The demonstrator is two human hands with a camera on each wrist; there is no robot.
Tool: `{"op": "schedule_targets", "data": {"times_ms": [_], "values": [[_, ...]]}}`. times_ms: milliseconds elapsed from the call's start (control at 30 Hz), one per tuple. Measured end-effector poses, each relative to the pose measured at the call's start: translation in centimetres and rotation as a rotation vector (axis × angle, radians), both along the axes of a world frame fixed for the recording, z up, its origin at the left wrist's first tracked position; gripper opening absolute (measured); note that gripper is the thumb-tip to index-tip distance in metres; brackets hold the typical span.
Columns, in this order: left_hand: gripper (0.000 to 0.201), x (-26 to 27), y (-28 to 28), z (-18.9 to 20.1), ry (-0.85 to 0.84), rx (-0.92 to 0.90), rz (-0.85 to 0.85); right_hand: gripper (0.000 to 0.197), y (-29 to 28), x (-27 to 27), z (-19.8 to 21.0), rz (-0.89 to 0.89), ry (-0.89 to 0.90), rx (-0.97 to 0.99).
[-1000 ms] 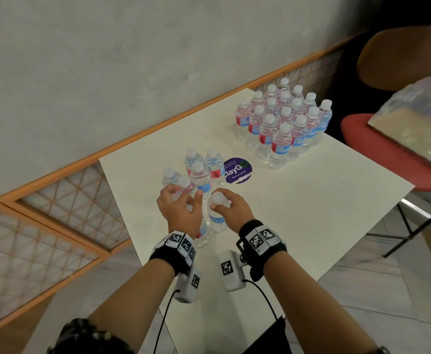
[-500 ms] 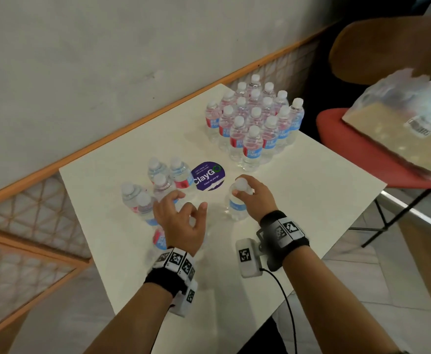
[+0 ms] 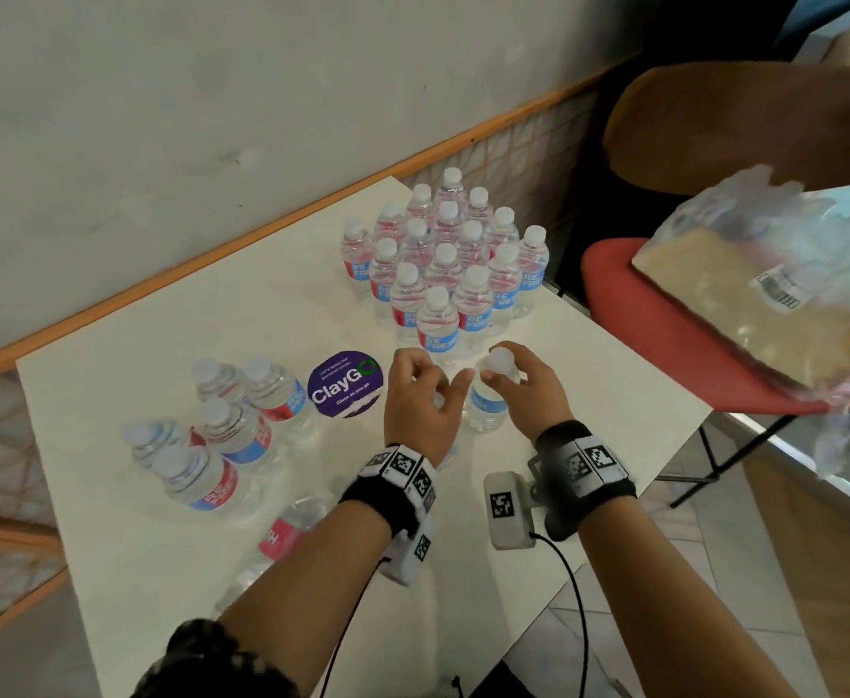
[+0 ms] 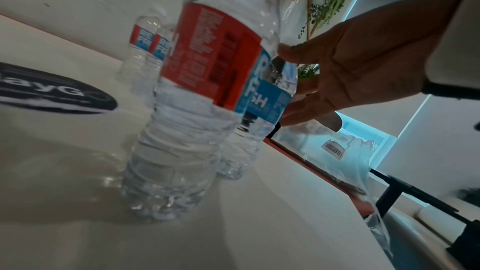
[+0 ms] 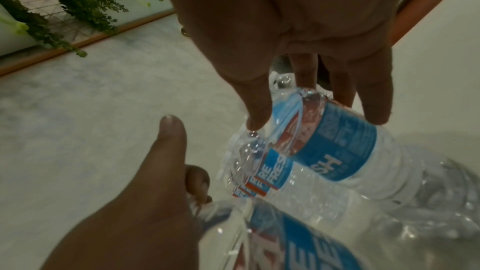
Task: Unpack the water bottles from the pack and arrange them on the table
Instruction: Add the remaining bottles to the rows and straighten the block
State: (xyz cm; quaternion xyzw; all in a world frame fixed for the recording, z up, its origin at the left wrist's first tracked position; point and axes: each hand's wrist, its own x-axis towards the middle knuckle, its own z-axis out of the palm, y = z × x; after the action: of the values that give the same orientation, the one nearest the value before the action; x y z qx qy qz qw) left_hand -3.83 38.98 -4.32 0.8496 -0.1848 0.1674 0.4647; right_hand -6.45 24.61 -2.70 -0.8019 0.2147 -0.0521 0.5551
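My right hand (image 3: 513, 382) pinches the white cap of an upright water bottle (image 3: 485, 405) that stands on the white table (image 3: 589, 395). Close on its left, my left hand (image 3: 425, 395) grips the top of a second bottle (image 4: 207, 89), whose base is on the table; the hand hides most of it in the head view. Both bottles are just in front of a tight block of several upright bottles (image 3: 443, 264) at the table's far right. In the right wrist view, my fingers (image 5: 374, 100) reach down around the blue-labelled bottle (image 5: 337, 141).
Several loose bottles (image 3: 226, 425) stand at the left, and one lies on its side (image 3: 286, 536) by my left forearm. A round purple sticker (image 3: 344, 385) is in the middle. A red chair (image 3: 664, 319) to the right carries the torn plastic pack (image 3: 765, 274).
Both hands have moved right, away from the loose cluster, each bringing a bottle to just in front of the big block. The right hand went first, then the left followed.
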Motion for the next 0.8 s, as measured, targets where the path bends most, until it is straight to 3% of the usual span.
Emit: {"op": "schedule_targets", "data": {"times_ms": [100, 167, 233, 333, 467, 533, 633, 700, 800], "values": [[0.070, 1.6, -1.7, 0.2, 0.033, 0.045, -0.062, 0.036, -1.8, 0.1, -0.1, 0.038, 0.021, 0.005], [0.069, 2.2, -1.9, 0.3, 0.055, 0.069, -0.125, 0.052, -2.1, -0.3, -0.3, 0.054, 0.073, 0.059], [0.062, 2.4, -1.5, 0.3, 0.112, 0.090, -0.198, 0.070, -2.2, -1.0, -0.8, 0.056, 0.170, 0.074], [0.047, 2.2, 0.2, 0.6, 0.297, 0.131, -0.257, 0.080, -1.3, -2.2, -2.2, 0.024, 0.347, 0.073], [0.061, 1.1, 5.0, 0.5, 0.447, 0.251, -0.232, 0.081, 0.3, -3.3, -3.7, -0.027, 0.567, 0.223], [0.054, 0.3, 8.3, 0.4, 0.553, 0.380, -0.209, 0.073, 1.1, -3.8, -3.9, 0.062, 0.628, 0.275], [0.048, -0.6, 13.3, 0.3, 0.682, 0.760, -0.194, 0.062, 3.0, -4.2, -4.4, 0.104, 0.633, 0.339], [0.058, -1.1, 15.4, 0.1, 0.743, 0.993, -0.214, 0.060, 4.6, -4.4, -4.5, 0.098, 0.619, 0.387], [0.079, -2.1, 17.1, -0.4, 0.773, 1.188, -0.247, 0.064, 7.0, -4.5, -4.8, 0.068, 0.587, 0.484]]}}
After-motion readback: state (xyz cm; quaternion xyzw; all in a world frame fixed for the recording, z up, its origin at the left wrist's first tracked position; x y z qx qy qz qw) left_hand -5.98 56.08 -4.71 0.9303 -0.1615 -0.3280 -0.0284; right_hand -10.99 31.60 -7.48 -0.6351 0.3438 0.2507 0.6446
